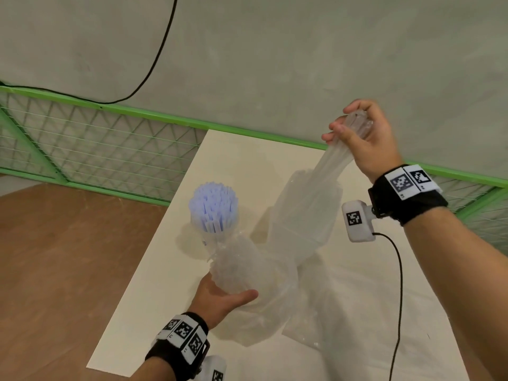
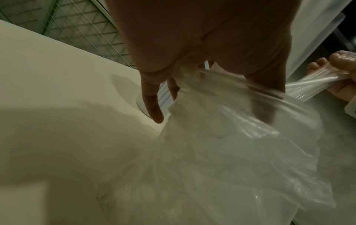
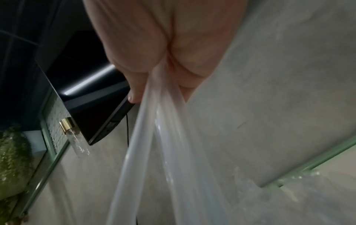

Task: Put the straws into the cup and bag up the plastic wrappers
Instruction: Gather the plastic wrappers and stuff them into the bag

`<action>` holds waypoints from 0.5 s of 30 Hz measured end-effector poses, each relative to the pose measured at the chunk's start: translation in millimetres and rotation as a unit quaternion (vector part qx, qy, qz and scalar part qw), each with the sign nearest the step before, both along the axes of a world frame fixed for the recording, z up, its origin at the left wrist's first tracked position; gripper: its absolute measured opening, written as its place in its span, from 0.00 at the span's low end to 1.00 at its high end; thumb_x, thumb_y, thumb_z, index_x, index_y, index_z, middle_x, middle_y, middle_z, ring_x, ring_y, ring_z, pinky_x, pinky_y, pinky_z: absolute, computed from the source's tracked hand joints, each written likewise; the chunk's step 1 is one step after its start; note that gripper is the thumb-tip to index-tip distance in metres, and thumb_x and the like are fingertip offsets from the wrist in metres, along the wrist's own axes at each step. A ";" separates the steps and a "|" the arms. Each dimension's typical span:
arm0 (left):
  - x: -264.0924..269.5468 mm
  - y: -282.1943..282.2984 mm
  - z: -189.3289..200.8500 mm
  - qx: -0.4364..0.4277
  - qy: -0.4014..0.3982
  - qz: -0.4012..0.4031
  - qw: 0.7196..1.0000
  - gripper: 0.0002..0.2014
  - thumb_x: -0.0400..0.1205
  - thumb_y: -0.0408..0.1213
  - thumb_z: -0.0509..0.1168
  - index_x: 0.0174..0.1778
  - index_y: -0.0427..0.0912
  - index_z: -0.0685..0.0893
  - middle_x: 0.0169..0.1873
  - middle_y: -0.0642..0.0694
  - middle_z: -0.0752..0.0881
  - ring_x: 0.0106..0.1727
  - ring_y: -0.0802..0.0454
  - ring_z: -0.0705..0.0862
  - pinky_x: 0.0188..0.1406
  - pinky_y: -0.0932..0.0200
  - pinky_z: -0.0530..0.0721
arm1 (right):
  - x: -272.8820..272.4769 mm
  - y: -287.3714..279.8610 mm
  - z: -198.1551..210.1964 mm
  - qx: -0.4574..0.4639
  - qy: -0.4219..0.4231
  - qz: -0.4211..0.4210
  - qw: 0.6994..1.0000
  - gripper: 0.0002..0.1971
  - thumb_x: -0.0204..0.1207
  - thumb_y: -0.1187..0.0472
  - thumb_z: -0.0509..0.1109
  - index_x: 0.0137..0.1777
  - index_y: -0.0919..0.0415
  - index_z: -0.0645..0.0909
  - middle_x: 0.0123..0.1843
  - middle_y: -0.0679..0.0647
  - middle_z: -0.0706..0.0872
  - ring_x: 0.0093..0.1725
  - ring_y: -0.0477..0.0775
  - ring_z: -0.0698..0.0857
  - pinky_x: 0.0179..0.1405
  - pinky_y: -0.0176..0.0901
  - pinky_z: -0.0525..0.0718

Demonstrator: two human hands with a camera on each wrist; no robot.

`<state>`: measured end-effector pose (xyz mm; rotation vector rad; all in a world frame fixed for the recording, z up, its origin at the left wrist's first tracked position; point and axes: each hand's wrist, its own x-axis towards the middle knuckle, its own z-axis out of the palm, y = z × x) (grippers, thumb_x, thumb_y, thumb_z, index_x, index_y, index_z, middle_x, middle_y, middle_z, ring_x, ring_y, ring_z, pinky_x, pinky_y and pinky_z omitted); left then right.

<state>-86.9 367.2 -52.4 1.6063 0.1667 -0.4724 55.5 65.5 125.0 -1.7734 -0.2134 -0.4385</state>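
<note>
Two hands over a cream worktop (image 1: 170, 273). Right hand (image 1: 365, 136) raised, fingers curled tight around the gathered top of a clear plastic bag (image 1: 302, 215). Left hand (image 1: 222, 298) lower, gripping a crumpled bunch of clear wrappers (image 1: 242, 265) at the bag's mouth. Behind it, a cup (image 1: 204, 240) packed with upright pale-blue straws (image 1: 213, 204).

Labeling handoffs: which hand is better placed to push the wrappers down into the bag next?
Probably the left hand: it grips the wad of wrappers low at the bag. The right hand is raised, gripping the bag's gathered top, keeping it taut.
</note>
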 end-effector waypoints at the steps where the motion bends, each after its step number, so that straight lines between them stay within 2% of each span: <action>1: 0.1 0.2 -0.1 0.002 0.001 -0.001 1.000 0.27 0.62 0.32 0.85 0.56 0.48 0.85 0.45 0.57 0.92 0.47 0.62 0.90 0.46 0.69 0.83 | 3.3 -1.9 0.2 -0.006 0.000 0.006 1.000 0.12 0.80 0.70 0.70 0.57 0.59 0.71 0.46 0.59 0.85 0.44 0.62 0.91 0.53 0.66 0.88; 4: 0.3 0.3 0.0 0.005 0.003 -0.001 1.000 0.27 0.62 0.33 0.85 0.55 0.49 0.85 0.45 0.57 0.92 0.48 0.61 0.90 0.50 0.64 0.84 | 11.7 -6.9 4.3 -0.011 0.001 0.022 1.000 0.12 0.81 0.70 0.69 0.57 0.59 0.71 0.45 0.58 0.85 0.45 0.64 0.91 0.52 0.65 0.88; 11: 0.6 1.1 -0.4 0.010 0.009 0.001 1.000 0.28 0.61 0.35 0.86 0.56 0.50 0.85 0.46 0.56 0.92 0.49 0.60 0.90 0.54 0.60 0.84 | 17.1 -14.0 8.3 0.012 0.024 0.037 0.999 0.13 0.80 0.71 0.70 0.59 0.61 0.72 0.46 0.59 0.83 0.43 0.67 0.91 0.48 0.62 0.89; 15: 1.5 0.7 -0.2 0.011 0.008 -0.002 1.000 0.28 0.62 0.34 0.85 0.57 0.49 0.85 0.47 0.55 0.92 0.49 0.60 0.90 0.50 0.64 0.83 | 14.4 -8.3 -8.3 0.008 0.048 0.064 0.997 0.13 0.78 0.72 0.71 0.56 0.58 0.75 0.47 0.59 0.84 0.45 0.63 0.90 0.53 0.60 0.88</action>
